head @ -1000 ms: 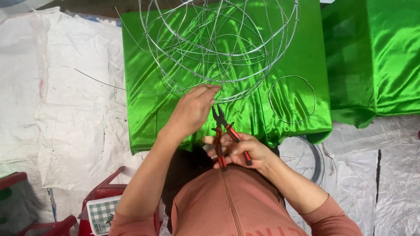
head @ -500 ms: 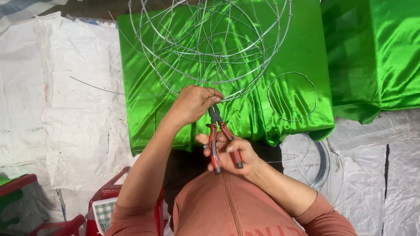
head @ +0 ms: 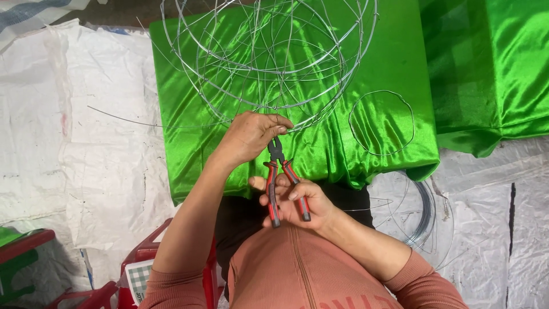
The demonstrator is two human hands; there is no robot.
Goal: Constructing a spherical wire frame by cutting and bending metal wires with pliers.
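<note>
A round frame of thin silver wire (head: 269, 63) lies on shiny green satin cloth (head: 189, 131). My left hand (head: 249, 137) pinches the frame's near rim, fingers closed on the wire. My right hand (head: 294, 200) grips red-and-black pliers (head: 280, 180) by the handles. The pliers' dark jaws point up at the wire, just beside my left fingertips. Whether the jaws bite the wire is hidden by my fingers.
A small loose wire ring (head: 380, 123) rests on the cloth at right. A coil of wire (head: 420, 214) sits on white sheeting (head: 74, 149) at lower right. More green cloth (head: 492, 68) lies far right. Red plastic stools (head: 143, 257) stand at lower left. A long stray wire (head: 131, 119) sticks out left.
The view has shifted slightly. My left hand stays on the frame's rim, and my right hand has lowered a little with the pliers, still pointing at the wire.
</note>
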